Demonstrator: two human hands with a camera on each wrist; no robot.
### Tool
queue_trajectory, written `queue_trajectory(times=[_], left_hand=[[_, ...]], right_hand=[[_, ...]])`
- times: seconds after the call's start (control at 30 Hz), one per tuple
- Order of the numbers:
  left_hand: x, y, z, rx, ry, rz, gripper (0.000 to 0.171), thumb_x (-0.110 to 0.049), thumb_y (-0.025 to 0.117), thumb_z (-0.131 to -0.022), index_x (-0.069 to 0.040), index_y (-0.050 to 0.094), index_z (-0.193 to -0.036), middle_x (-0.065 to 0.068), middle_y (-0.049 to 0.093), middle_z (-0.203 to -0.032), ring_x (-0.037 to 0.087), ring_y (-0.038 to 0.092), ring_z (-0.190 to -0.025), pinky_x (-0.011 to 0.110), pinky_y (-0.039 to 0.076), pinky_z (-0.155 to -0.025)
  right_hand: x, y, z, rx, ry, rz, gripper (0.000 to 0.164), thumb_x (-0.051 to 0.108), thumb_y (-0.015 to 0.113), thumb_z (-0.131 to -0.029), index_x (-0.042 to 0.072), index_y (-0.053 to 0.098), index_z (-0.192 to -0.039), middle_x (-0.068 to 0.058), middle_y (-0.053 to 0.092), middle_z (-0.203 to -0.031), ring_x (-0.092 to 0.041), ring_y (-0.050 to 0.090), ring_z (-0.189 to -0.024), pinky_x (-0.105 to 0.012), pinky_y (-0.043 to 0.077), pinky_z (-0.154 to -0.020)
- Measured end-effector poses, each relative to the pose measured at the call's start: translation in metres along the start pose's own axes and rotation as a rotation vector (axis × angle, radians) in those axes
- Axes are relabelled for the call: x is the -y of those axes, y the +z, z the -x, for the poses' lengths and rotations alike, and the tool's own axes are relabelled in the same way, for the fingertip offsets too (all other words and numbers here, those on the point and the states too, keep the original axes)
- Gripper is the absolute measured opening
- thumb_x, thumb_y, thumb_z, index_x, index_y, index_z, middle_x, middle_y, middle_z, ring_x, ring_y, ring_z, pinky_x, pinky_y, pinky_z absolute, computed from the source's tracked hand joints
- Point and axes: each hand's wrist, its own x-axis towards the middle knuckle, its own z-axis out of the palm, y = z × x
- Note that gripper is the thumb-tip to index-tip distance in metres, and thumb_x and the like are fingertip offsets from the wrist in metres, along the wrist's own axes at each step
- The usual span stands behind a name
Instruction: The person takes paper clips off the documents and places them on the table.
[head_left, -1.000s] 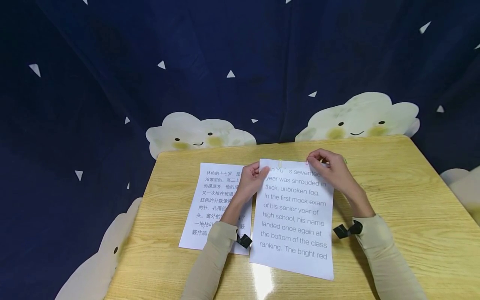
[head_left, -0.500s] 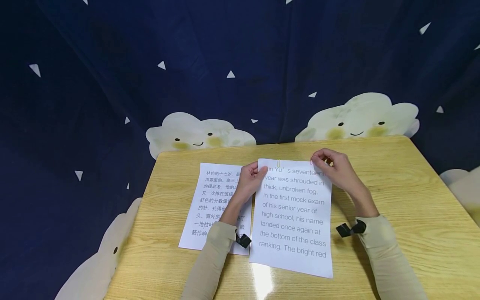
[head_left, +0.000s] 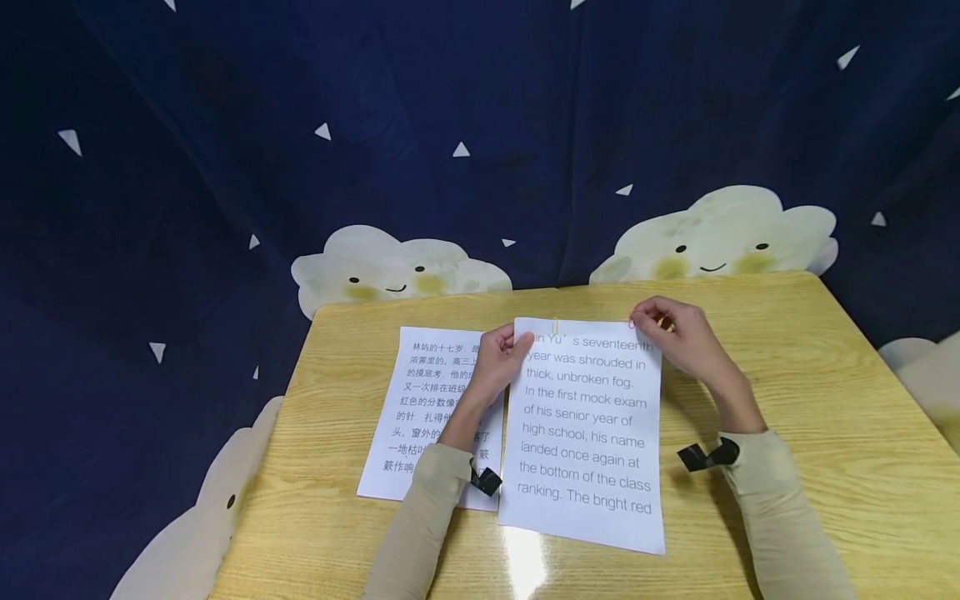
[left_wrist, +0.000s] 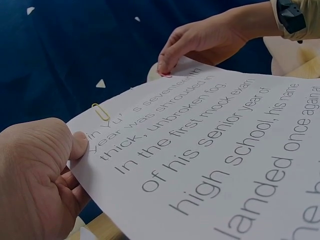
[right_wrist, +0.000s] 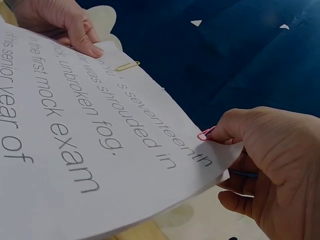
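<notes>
1. Right hand [head_left: 686, 342] and pink paper clip [right_wrist: 205, 133] have shifted rightward along the top edge of the English sheet [head_left: 585, 433] since the earlier frame.
2. Right hand pinches the pink paper clip at that edge, near the right corner.
3. Left hand [head_left: 501, 358] pinches the English sheet's top left corner, thumb in front; yellow paper clip [right_wrist: 127, 66] sits near it on the top edge.
4. Chinese sheet [head_left: 427, 392] lies on the table [head_left: 802, 375], left of the English sheet.

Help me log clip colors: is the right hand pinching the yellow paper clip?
No, the right hand pinches the pink paper clip, while the yellow paper clip sits apart, nearer the left hand.
</notes>
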Motion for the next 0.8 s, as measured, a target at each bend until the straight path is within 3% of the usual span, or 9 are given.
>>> queue_trajectory(times=[0.8], left_hand=[[0.001, -0.002, -0.001, -0.019, -0.014, -0.006, 0.025, -0.016, 0.065, -0.105, 0.000, 0.072, -0.123, 0.013, 0.078, -0.091, 0.011, 0.071, -0.067, 0.021, 0.056, -0.061]], right_hand=[[-0.012, -0.021, 0.004, 0.011, 0.071, 0.035, 0.023, 0.020, 0.057, -0.109, 0.002, 0.071, -0.110, -0.013, 0.071, -0.098, -0.020, 0.053, -0.079, -0.023, 0.042, -0.064]])
